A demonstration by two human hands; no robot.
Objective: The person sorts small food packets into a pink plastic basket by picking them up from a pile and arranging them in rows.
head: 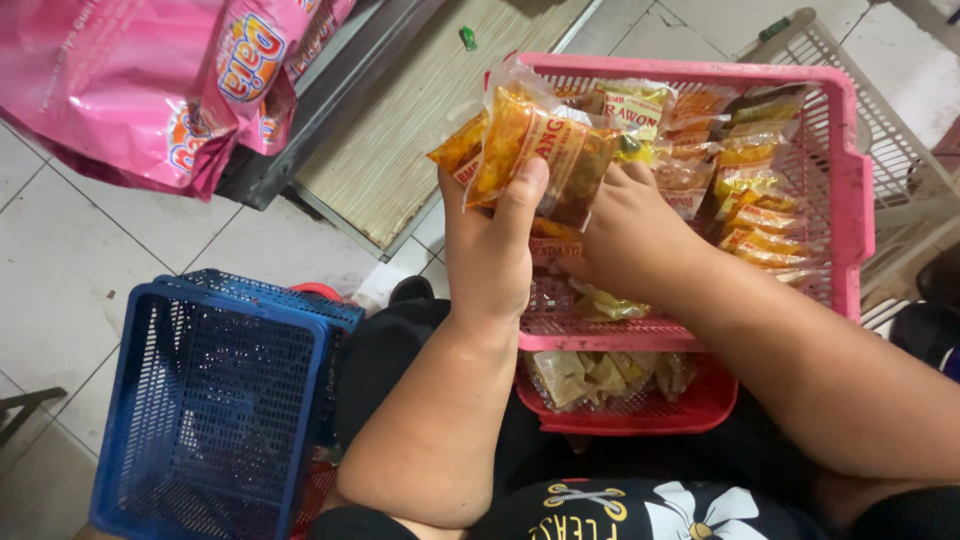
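My left hand [490,250] grips a bunch of small clear sachets [525,145] filled with orange-yellow paste, held above the near left corner of a pink plastic basket [845,190]. My right hand [630,235] reaches into the basket beside it, fingers on the same bunch of sachets from behind. More sachets of the same kind [745,190] lie in rows in the right half of the basket. A few paler sachets [605,305] rest on the basket floor near my wrists.
A red basket [690,410] with pale sachets sits under the pink one, on my lap. A blue mesh basket [215,400] stands at my left on the white tiled floor. Pink bags [130,90] hang at upper left. A white crate [890,130] is at right.
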